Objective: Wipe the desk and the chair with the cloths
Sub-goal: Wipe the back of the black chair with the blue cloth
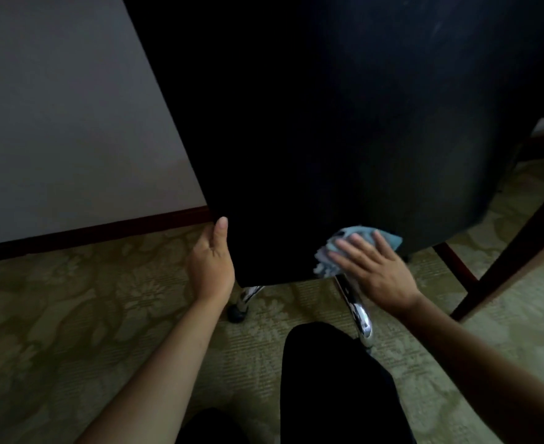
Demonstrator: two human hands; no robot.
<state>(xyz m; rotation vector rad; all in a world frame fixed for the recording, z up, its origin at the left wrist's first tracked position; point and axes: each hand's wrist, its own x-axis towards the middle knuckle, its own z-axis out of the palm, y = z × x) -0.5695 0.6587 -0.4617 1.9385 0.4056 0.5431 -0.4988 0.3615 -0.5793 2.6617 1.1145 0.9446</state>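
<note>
Fingers of our right hand [374,270] lie flat, pressing a crumpled light-blue cloth [334,251] against the black chair back [312,139] at 5 o'clock. Our left hand [211,264] grasps the back's edge at 7 o'clock, above chrome legs [358,310] on patterned green carpet [71,315].

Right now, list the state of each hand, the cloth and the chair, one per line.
left hand: gripping the chair back's lower left edge.
right hand: fingers straight, pressing the cloth flat.
cloth: crumpled, pinned against the chair back.
chair: upright on chrome legs, steadied.
</note>
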